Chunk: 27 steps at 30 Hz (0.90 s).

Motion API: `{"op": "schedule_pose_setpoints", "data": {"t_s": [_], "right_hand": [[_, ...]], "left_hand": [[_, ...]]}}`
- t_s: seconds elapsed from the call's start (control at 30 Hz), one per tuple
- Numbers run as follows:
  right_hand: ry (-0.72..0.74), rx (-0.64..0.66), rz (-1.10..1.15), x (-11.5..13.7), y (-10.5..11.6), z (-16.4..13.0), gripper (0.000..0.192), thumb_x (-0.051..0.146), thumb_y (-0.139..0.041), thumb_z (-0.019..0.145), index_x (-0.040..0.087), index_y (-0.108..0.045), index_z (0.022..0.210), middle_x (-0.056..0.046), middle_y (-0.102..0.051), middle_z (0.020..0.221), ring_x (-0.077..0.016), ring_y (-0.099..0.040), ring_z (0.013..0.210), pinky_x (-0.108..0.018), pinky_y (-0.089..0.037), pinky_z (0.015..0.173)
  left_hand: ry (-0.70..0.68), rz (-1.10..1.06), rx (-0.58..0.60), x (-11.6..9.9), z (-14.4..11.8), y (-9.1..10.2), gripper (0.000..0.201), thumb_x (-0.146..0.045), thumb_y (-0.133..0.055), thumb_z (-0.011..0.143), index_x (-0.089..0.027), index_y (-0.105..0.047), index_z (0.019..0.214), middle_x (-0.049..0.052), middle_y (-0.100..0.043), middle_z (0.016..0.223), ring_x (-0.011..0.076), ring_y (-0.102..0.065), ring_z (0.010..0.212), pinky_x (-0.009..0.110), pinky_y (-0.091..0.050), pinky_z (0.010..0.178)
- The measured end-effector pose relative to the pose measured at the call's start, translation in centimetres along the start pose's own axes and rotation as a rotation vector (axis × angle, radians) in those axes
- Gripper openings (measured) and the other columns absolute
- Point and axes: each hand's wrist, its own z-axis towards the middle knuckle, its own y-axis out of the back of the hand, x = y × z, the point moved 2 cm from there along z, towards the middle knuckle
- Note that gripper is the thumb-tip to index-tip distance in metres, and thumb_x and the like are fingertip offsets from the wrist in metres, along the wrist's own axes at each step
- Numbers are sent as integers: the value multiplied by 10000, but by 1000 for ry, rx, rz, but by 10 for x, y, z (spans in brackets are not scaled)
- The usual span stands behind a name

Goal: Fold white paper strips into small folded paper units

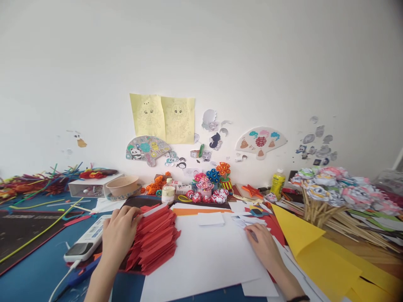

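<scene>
My left hand (121,226) is at the upper left edge of a thick pile of folded red paper strips (154,243). Its fingers are bent and pinch the end of a white paper strip (154,209) lying across the top of the pile. On a large white paper sheet (204,251), my right hand (264,243) rests palm down, thumb apart from the fingers. Its fingertips touch the near edge of some small white paper slips (247,221). Farther back on the sheet lies a small stack of white paper (210,219).
Yellow paper sheets (327,260) cover the right front. Behind them stand paper flowers (333,188) on sticks. A power strip (88,239) with a white cable is left of my left forearm. A small jar (168,192), pipe-cleaner flowers (204,182) and a yellow bottle (277,184) line the wall.
</scene>
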Motion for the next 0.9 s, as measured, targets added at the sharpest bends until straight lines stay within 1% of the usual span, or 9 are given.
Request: {"op": "schedule_pose_setpoints", "data": {"t_s": [0.33, 0.6, 0.73, 0.9], "right_hand": [[1, 10, 13, 0, 0, 0, 232, 257, -419, 863, 199, -643, 840, -69, -633, 877, -240, -552, 904, -352, -416, 800], [-10, 22, 24, 0, 0, 0, 228, 253, -424, 857, 206, -647, 839, -67, -639, 893, -243, -552, 916, -352, -416, 813], [-9, 21, 28, 1, 0, 0, 222, 245, -430, 849, 206, -648, 832, -66, -641, 893, -239, -554, 914, -346, -418, 813], [-6, 25, 19, 2, 1, -1, 234, 243, -419, 854, 204, -649, 842, -65, -640, 884, -235, -557, 911, -344, -418, 811]], "left_hand": [[-22, 18, 19, -5, 3, 0, 233, -300, -423, 889, -257, -651, 894, 35, -638, 987, 256, -507, 944, 359, -331, 746], [-11, 20, -45, -6, 0, 3, 230, -282, -428, 886, -243, -654, 887, 47, -645, 963, 254, -507, 932, 356, -329, 743], [5, 15, -80, -6, 0, 3, 238, -309, -420, 895, -242, -648, 894, 46, -652, 971, 256, -513, 932, 356, -320, 735], [12, 13, -87, -6, 1, 2, 229, -312, -426, 897, -246, -644, 886, 37, -657, 973, 253, -524, 927, 354, -311, 725]]}}
